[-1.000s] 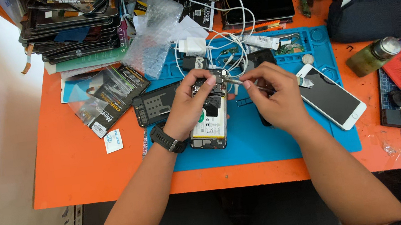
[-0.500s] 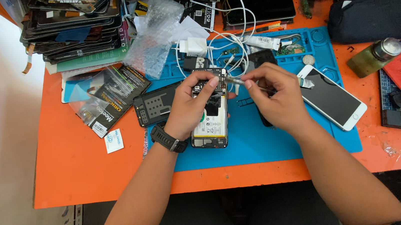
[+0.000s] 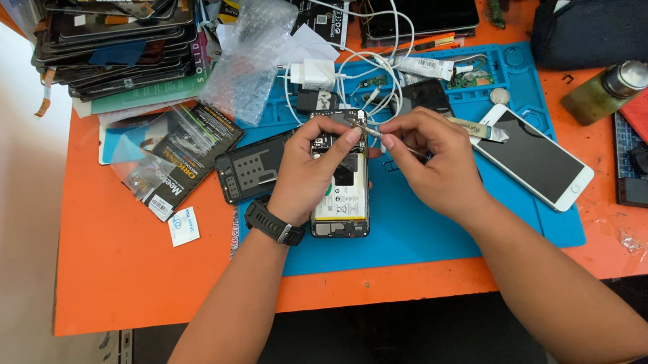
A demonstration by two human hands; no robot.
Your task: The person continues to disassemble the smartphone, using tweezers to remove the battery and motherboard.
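Currently the opened phone (image 3: 341, 188) lies on the blue mat (image 3: 427, 231), long axis running away from the person, top end far. Left hand (image 3: 308, 171) grips it; right hand (image 3: 431, 157) pinches tweezers (image 3: 373, 131) pointing at its top.

Setting was a phone repair workshop. An orange bench (image 3: 147, 267) carried a blue repair mat (image 3: 444, 233) under both hands. Left of the left hand (image 3: 308, 171) lay a detached back cover (image 3: 253, 166) and packaged parts (image 3: 175, 158). Beyond it stood a stack of old screens (image 3: 113, 43). Right of the right hand (image 3: 432, 165) lay a white phone (image 3: 532, 156).
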